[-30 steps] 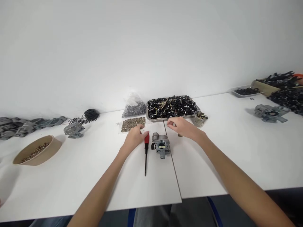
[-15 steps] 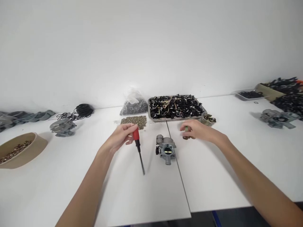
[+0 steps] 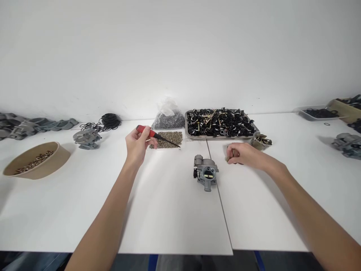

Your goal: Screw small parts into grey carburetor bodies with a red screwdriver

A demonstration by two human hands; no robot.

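Note:
In my left hand [image 3: 138, 145] is a screwdriver [image 3: 148, 131] with a red and black handle. Its dark shaft slants down to the right, and the tip is over the right edge of a spread of small brass screws [image 3: 169, 141]. A grey metal carburetor [image 3: 205, 165] stands on the table between my hands, its round bore facing me with a pale strip across it. To the right of it, my right hand [image 3: 242, 154] is closed low over the table, its fingertips around a small brass-coloured piece [image 3: 227, 159], mostly hidden.
A metal tray [image 3: 222, 137] of black clamps lies behind, beside a clear bag [image 3: 169, 116] of dark parts. A cup [image 3: 260, 141] of brass plates stands near my right hand. Left are a beige bowl [image 3: 56, 160] and another carburetor [image 3: 87, 138]; more carburetors sit at both sides.
My left hand has raised the screwdriver and swung its tip from near the carburetor to the brass screws. My right hand's fingers have curled down closer to the table. The view has shifted slightly.

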